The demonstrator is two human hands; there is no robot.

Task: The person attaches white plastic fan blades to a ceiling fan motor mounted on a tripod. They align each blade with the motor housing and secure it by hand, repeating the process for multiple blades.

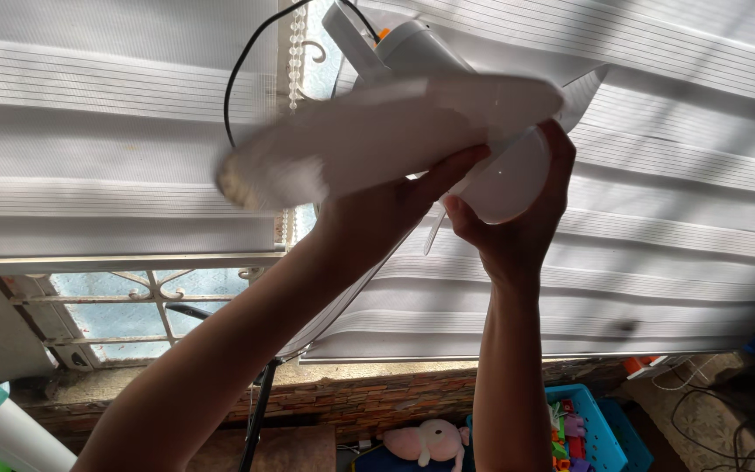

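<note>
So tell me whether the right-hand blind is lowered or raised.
Lowered: the white blind hangs to the sill, covering its window, behind both hands.

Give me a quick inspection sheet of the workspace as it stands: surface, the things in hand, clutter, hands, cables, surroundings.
Surface: brick-faced window ledge below the blinds; no worktop in view.
Job's things: white fan head held up before the window; a white blade, blurred, across its front; a round white part beneath it.
Clutter: pink plush toy and blue basket of coloured toys on the floor.
Grippers: left hand with fingers on the blade's underside; right hand cupping the round part.
Cables: black cord looping from the fan; more cords on the floor at right.
Surroundings: white blinds, window grille behind.
</note>
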